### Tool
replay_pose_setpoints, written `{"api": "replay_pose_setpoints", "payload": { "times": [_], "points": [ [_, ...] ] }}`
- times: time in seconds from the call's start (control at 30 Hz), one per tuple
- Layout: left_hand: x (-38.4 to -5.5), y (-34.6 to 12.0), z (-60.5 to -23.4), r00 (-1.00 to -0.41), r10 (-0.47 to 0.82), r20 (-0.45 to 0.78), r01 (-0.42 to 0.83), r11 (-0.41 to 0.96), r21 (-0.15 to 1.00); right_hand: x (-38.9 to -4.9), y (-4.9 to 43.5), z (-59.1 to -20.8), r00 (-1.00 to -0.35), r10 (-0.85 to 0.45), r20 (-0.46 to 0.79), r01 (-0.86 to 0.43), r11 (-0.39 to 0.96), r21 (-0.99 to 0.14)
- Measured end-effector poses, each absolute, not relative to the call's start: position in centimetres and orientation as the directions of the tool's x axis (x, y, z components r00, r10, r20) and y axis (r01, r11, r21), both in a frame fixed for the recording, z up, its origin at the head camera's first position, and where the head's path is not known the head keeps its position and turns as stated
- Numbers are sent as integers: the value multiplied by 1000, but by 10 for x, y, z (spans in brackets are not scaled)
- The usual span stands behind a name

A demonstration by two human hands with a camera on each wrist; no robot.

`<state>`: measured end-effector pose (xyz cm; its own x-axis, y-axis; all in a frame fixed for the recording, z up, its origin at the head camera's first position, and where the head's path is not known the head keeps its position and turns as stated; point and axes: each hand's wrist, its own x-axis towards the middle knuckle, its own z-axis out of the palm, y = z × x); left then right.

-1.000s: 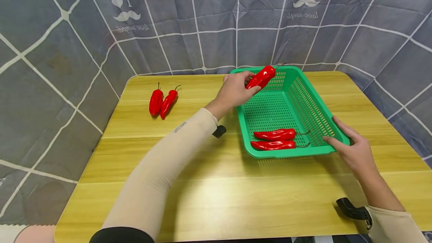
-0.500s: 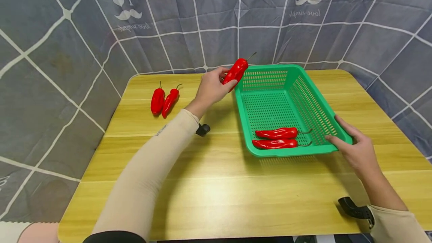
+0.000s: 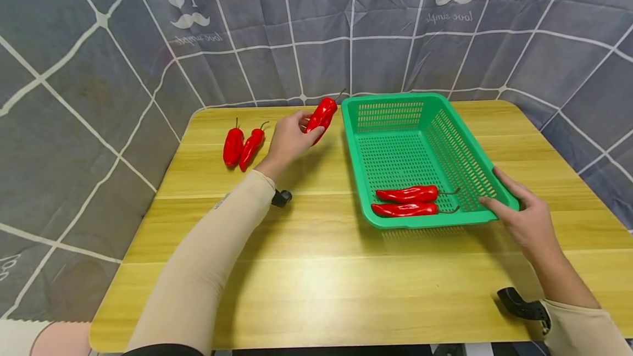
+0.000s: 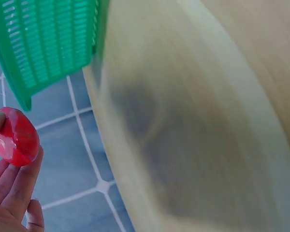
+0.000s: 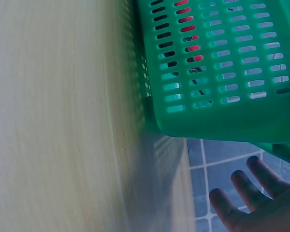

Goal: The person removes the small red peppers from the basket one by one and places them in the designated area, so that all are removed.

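Observation:
In the head view my left hand (image 3: 288,140) pinches a red chili pepper (image 3: 322,114) between thumb and fingers, above the table just left of the green basket (image 3: 390,150). The pepper's thin stem points up and away. The left wrist view shows the blunt end of this held pepper (image 4: 18,140). My right hand (image 3: 530,225) grips the basket's near right corner, thumb inside the rim and fingers outside. Two red peppers, an upper one (image 3: 409,194) and a lower one (image 3: 405,210), lie side by side inside the basket, stems to the right.
Two more red peppers, one left (image 3: 233,147) and one right (image 3: 252,148), lie together at the table's back left. The wooden table (image 3: 336,284) backs onto a grey checked cloth (image 3: 316,21). Black wrist mounts stick out from both forearms.
My left hand has carried its pepper leftward, from over the basket's back left corner to over the table. The right hand keeps its grip on the basket.

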<state>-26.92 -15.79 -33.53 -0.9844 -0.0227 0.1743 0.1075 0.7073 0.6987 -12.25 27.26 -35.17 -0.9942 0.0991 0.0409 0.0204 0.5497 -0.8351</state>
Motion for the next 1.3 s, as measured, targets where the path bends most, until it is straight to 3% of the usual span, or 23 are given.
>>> {"api": "replay_pose_setpoints", "payload": {
  "times": [0.77,1.0,1.3],
  "points": [
    [-255,-203,-369,-974,-216,68,-117,738,664,-123,273,-351,-992,119,33,37,539,-842],
    [-250,-211,-368,-957,-281,76,-182,782,596,-123,276,-351,-995,95,16,37,537,-843],
    [-245,-219,-367,-955,-296,-4,-253,810,529,-124,275,-351,-995,95,21,32,523,-852]
  ]
}}
